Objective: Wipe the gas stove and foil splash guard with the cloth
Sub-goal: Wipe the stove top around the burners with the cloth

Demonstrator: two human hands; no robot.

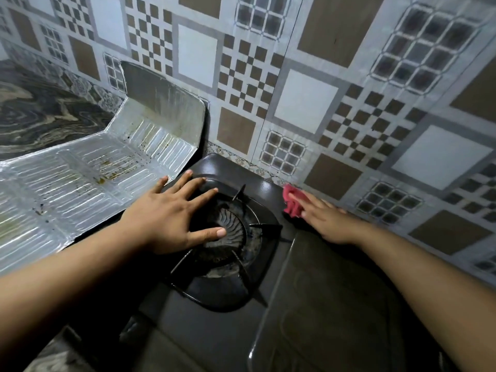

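Observation:
The dark gas stove (220,334) fills the lower middle, with a round burner (230,237) under a black pan support. My left hand (166,216) lies flat with spread fingers on the burner and its ring, holding nothing. A small pink-red cloth (291,201) sits at the stove's far right edge, close to the wall. My right hand (324,216) presses on the cloth with its fingers. The silver foil splash guard (88,170) lies tipped over on the left, its ribbed surface spotted with brown grease stains.
A tiled wall (308,103) with brown and white squares runs behind the stove. A dark marbled countertop (40,114) lies far left behind the foil. The stove's flat right half (330,304) stretches under my right forearm.

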